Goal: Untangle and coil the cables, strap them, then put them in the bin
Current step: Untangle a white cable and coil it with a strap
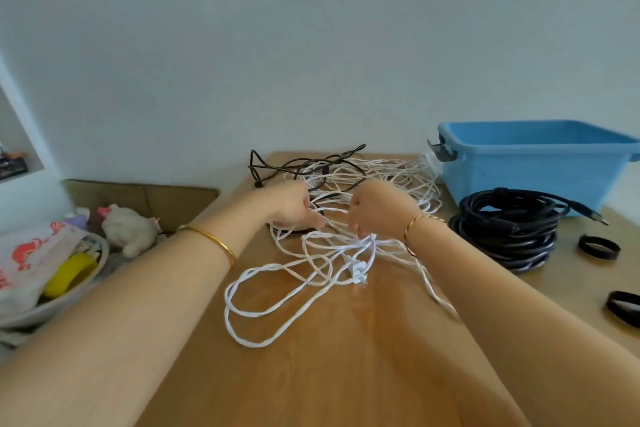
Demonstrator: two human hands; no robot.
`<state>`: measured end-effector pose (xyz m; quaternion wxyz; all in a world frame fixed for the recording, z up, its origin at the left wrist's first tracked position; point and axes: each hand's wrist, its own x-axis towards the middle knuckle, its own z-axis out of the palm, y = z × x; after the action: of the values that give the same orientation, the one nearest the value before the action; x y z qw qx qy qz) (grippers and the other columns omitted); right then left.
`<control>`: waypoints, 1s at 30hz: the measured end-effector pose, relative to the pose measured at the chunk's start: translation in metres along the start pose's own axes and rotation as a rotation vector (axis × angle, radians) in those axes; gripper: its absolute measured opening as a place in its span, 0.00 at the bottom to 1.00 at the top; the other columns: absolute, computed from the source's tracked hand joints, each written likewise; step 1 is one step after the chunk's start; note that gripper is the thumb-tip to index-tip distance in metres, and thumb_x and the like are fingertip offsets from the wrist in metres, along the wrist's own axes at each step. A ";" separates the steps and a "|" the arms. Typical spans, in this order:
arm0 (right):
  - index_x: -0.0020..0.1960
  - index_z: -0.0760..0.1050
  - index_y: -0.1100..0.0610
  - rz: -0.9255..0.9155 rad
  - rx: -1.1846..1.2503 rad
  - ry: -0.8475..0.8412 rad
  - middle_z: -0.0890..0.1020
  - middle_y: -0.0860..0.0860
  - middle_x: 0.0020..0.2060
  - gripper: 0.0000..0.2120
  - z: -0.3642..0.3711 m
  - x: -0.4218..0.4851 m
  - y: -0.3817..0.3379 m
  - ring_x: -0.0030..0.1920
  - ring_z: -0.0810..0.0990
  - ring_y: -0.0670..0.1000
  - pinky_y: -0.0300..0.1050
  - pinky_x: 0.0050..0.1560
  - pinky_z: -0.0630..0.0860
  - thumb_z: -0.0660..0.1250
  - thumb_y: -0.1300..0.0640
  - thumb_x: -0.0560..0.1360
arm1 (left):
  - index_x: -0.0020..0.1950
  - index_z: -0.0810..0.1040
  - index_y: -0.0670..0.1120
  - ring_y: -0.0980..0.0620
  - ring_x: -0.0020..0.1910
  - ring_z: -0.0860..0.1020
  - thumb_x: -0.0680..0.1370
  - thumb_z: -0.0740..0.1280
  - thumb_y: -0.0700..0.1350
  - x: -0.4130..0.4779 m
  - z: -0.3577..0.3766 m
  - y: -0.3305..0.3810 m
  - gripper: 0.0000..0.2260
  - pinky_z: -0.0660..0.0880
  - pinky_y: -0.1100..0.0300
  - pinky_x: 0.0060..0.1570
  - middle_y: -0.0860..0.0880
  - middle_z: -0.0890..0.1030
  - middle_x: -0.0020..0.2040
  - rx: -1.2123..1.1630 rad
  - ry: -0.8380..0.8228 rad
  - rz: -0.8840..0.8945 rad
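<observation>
Nearest: bare table (311, 385) wood, open. White cable (232, 291) loops sprawl mid-table. Left hand (294, 206) and right hand (374, 211), close together, each grip its strands. Right edge: straps (599, 248), black coil (505, 236). Far edge: thin black cable (277, 168); blue bin (533, 166) at the back right.

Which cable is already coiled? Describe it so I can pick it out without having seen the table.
Find the blue bin at the far right of the table. Right in front of its near wall sits the coiled black cable, a thick stacked ring with a USB plug poking out rightward. Unlike the loose white cable sprawled mid-table, it is dark and neatly wound.
</observation>
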<state>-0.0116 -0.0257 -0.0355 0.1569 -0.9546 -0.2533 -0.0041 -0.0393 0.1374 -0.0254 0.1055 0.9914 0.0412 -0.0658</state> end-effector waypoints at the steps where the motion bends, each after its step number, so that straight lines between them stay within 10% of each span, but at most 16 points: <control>1: 0.39 0.82 0.60 0.008 0.021 0.025 0.85 0.52 0.36 0.08 0.000 -0.001 0.001 0.41 0.83 0.53 0.49 0.49 0.79 0.63 0.62 0.70 | 0.33 0.68 0.45 0.50 0.28 0.63 0.75 0.69 0.52 0.004 0.006 0.001 0.17 0.61 0.58 0.30 0.49 0.64 0.28 0.052 0.054 -0.005; 6: 0.41 0.80 0.63 -0.005 0.210 0.187 0.84 0.57 0.35 0.11 0.003 -0.005 0.007 0.39 0.83 0.58 0.52 0.43 0.82 0.58 0.64 0.71 | 0.38 0.72 0.45 0.49 0.34 0.68 0.76 0.67 0.47 0.013 0.022 -0.008 0.10 0.62 0.59 0.32 0.48 0.69 0.34 0.032 0.173 -0.039; 12: 0.43 0.80 0.59 -0.049 0.618 0.235 0.84 0.57 0.39 0.14 -0.003 -0.013 0.002 0.40 0.83 0.54 0.50 0.48 0.80 0.56 0.67 0.74 | 0.47 0.82 0.42 0.55 0.35 0.79 0.79 0.66 0.40 0.002 -0.009 -0.006 0.06 0.76 0.59 0.42 0.48 0.82 0.39 -0.551 0.209 0.085; 18: 0.43 0.81 0.67 0.003 0.849 0.271 0.84 0.59 0.40 0.19 -0.010 -0.014 0.003 0.44 0.83 0.60 0.55 0.50 0.79 0.60 0.53 0.78 | 0.52 0.79 0.42 0.57 0.29 0.78 0.81 0.62 0.39 -0.018 -0.029 0.027 0.07 0.78 0.63 0.34 0.48 0.82 0.37 -0.890 0.115 0.143; 30: 0.47 0.77 0.64 0.203 1.543 -0.036 0.80 0.60 0.44 0.03 -0.023 -0.018 0.020 0.43 0.81 0.56 0.51 0.49 0.81 0.65 0.64 0.76 | 0.55 0.73 0.43 0.48 0.29 0.81 0.84 0.56 0.45 -0.027 -0.014 0.061 0.09 0.79 0.57 0.31 0.42 0.83 0.39 -1.022 0.094 0.211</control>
<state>-0.0160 -0.0579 -0.0212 0.7722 -0.5939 -0.0985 0.2030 -0.0589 0.0791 0.0044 0.5797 0.8142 -0.0274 0.0180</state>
